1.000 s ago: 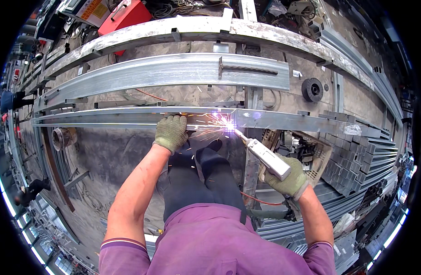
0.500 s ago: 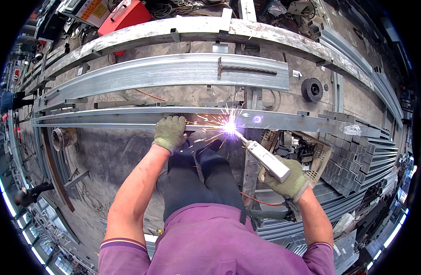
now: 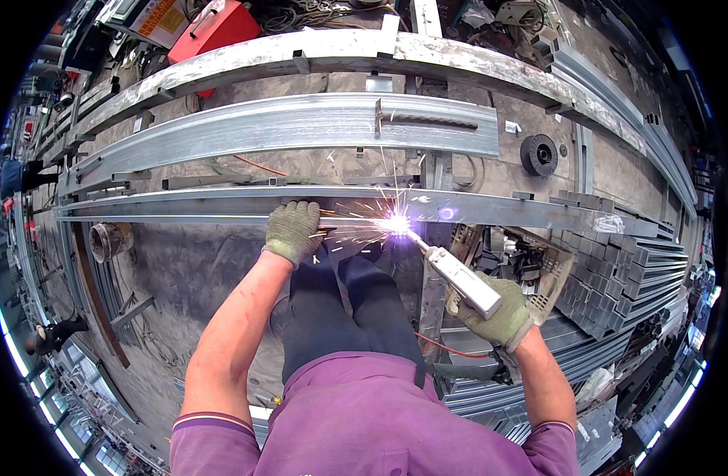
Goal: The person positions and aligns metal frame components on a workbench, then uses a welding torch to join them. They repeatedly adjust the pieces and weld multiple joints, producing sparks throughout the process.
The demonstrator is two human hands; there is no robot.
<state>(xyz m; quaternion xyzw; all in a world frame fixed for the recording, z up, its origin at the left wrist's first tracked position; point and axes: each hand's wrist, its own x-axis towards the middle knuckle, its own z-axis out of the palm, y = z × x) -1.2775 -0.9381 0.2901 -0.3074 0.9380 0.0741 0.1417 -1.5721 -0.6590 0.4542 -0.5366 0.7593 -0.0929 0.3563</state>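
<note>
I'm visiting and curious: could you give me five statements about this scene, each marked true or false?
1. The right hand holds a torch. True.
2. The left hand is bare. False: the left hand wears a green glove.
3. Sparks fly near the torch's tip. True.
4. The rod lies on the red box. False: the rod lies on a wide beam.
5. A black spool is right of the rod. True.

My left forearm (image 3: 235,329) angles forward and inward; gloved left hand (image 3: 293,232) back-side up, fingers side by side. My right forearm (image 3: 542,371) slants forward too, gloved right hand (image 3: 503,314) nearer the body, curled in a grip.
</note>
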